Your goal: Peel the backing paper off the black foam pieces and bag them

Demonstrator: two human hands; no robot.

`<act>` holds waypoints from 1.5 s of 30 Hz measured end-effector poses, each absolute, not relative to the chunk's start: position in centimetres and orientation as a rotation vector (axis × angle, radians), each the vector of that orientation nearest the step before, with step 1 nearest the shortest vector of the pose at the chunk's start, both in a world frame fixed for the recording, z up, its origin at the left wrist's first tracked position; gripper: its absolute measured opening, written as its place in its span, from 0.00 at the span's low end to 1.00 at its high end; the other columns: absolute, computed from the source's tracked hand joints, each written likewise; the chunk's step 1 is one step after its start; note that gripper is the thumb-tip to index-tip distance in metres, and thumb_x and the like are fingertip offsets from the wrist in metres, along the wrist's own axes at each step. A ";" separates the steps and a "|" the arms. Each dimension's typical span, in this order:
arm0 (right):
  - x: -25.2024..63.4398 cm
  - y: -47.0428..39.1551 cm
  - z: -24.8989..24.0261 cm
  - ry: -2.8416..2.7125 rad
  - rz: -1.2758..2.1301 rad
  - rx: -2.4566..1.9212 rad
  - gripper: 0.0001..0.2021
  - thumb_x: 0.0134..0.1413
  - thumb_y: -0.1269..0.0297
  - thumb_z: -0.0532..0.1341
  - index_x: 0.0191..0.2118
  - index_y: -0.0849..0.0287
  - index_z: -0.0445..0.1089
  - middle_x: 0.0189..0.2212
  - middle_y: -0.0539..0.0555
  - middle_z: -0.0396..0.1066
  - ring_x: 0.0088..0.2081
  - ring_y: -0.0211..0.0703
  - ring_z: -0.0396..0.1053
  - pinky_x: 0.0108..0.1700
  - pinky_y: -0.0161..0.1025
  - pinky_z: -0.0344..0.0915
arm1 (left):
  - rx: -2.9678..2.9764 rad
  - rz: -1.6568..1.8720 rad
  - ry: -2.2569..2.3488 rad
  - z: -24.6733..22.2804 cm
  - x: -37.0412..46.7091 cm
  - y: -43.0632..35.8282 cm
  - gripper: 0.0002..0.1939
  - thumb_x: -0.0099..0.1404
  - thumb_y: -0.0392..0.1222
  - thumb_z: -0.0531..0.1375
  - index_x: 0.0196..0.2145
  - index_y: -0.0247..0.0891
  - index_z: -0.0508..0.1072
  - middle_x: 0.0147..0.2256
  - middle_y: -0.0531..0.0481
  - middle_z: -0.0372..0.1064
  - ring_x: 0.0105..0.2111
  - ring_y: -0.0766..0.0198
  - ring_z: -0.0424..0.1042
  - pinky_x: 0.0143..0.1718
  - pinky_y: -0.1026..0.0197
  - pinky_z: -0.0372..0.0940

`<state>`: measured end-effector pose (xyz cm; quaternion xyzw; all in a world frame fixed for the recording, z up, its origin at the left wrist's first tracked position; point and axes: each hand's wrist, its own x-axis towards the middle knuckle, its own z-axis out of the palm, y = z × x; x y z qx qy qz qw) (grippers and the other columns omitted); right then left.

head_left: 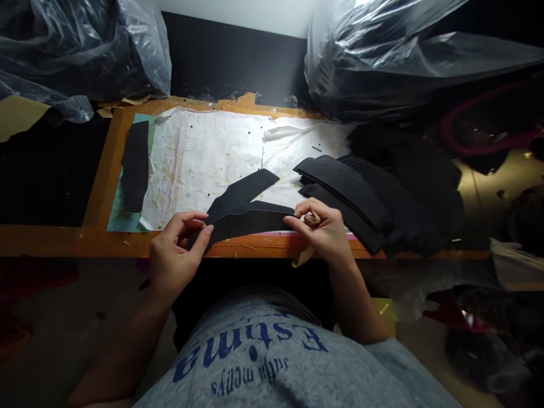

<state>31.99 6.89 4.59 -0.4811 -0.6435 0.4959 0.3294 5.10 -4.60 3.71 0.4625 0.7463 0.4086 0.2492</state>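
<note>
A curved black cut piece [250,219] of thin sheet material is stretched between my two hands at the table's front edge. Its left end is pinched by my left hand [176,249], thumb on top. My right hand [321,229] grips the right end between thumb and fingers, and a curled tan strip [302,258] also hangs from that hand. Just behind, another black piece [249,190] angles up to the right; its lower left end runs under my left fingers. To the right, a stack of similar black pieces [346,190] fans out beside my right hand.
Wrinkled white paper [204,147] covers the table, bordered by orange-brown tape [96,187]. A single black piece [136,167] lies at the left. Clear plastic bags [140,45] stand at the back on both sides. Darker piled material [403,164] sits at the right.
</note>
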 end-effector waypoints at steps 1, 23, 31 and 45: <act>31.6 7.1 4.5 -1.703 1.251 -1.288 0.14 0.54 0.59 0.72 0.26 0.58 0.69 0.29 0.49 0.67 0.25 0.32 0.55 0.26 0.35 0.51 | 1.316 1.102 2.071 3.3 5.1 -4.2 0.11 0.67 0.47 0.67 0.46 0.45 0.79 0.36 0.53 0.77 0.35 0.65 0.77 0.40 0.64 0.70; 30.9 7.5 4.1 -2.087 0.902 -1.510 0.16 0.61 0.66 0.65 0.25 0.55 0.60 0.25 0.49 0.65 0.28 0.39 0.61 0.34 0.38 0.55 | 1.865 0.872 2.103 2.7 5.9 -1.9 0.07 0.73 0.41 0.62 0.45 0.41 0.79 0.39 0.49 0.78 0.40 0.61 0.77 0.45 0.60 0.68; 31.1 9.0 5.5 -2.586 0.496 -1.715 0.20 0.63 0.51 0.69 0.27 0.57 0.65 0.28 0.53 0.70 0.26 0.40 0.59 0.30 0.40 0.42 | 1.878 0.683 2.391 2.7 6.1 -1.9 0.15 0.70 0.50 0.64 0.47 0.38 0.80 0.48 0.36 0.69 0.48 0.47 0.73 0.51 0.46 0.69; 28.4 6.9 4.1 -2.530 0.614 -1.550 0.18 0.60 0.59 0.69 0.52 0.57 0.68 0.54 0.63 0.70 0.36 0.49 0.74 0.33 0.40 0.61 | 2.068 0.452 2.244 0.7 6.7 -7.1 0.39 0.76 0.53 0.54 0.76 0.36 0.47 0.71 0.29 0.55 0.69 0.37 0.60 0.70 0.29 0.50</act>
